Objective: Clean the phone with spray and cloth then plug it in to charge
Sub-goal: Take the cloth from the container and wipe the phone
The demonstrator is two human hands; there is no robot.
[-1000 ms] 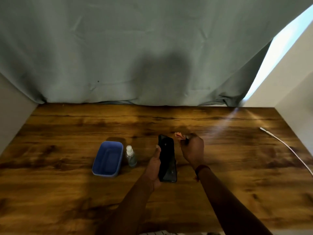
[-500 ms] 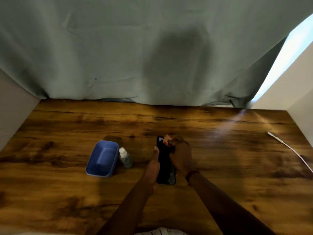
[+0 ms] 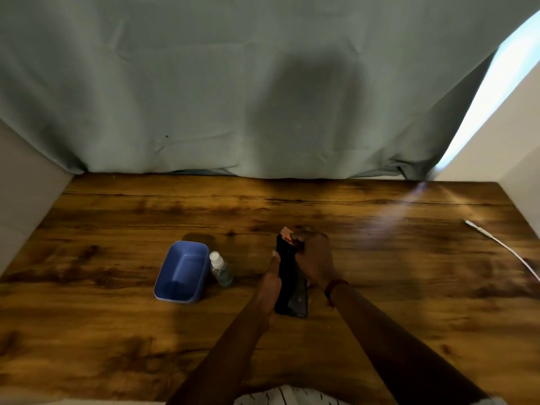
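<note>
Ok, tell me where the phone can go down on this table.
Bare wood lies between the right hand and the white charging cable, and along the back under the curtain. The near-left corner of the table is bare too. It is crowded left of the phone: spray bottle against blue tub.

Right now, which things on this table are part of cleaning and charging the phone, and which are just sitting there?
Part of the job:
- phone, held in the left hand
- small cloth, pressed on it by the right hand
- spray bottle
- white charging cable, unplugged

Just lying about:
- blue tub
- grey curtain
</note>
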